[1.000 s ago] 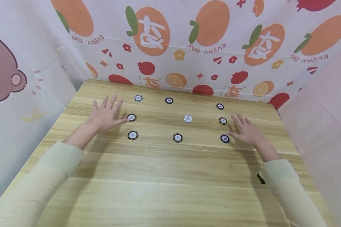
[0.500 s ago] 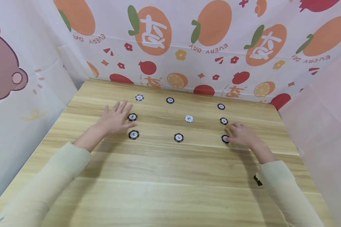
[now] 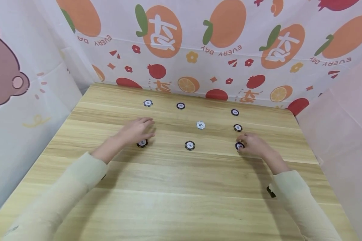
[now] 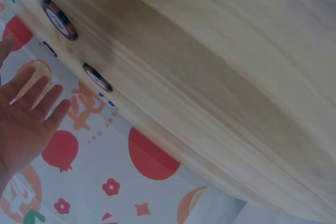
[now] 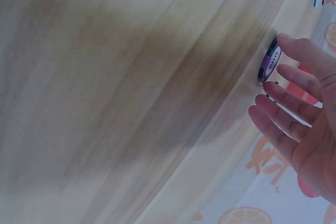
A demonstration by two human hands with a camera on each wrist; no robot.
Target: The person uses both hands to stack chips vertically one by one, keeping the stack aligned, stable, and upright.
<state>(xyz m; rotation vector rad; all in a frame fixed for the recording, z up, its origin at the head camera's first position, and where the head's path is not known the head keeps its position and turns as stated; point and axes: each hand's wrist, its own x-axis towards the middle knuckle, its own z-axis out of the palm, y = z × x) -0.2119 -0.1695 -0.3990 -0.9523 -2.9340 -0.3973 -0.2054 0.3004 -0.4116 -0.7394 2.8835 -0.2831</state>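
Round poker chips lie spread on a wooden table. In the head view my left hand (image 3: 135, 131) hovers low over the left side with loosely bent fingers; it covers the middle-left chip and part of a black chip (image 3: 142, 143). The left wrist view shows that hand's fingers holding nothing, apart from two black-edged chips (image 4: 59, 19). My right hand (image 3: 254, 144) is at the front-right dark chip (image 3: 239, 146), thumb by the near edge and fingers around the far edge. In the right wrist view the thumb tip overlaps this purple-and-black chip (image 5: 270, 60), which lies flat.
Other chips include a white one (image 3: 200, 125), a front-middle black one (image 3: 190, 145), a right-hand black one (image 3: 237, 127) and several along the back, such as a blue-white one (image 3: 148, 103). Fruit-printed curtain (image 3: 169, 73) stands behind the table (image 3: 175, 197).
My left hand has moved right and nearer, its spread fingers bending, over the middle-left chip. My right hand has come left onto the front-right chip, fingers drawing together. The visible chips stay in place.
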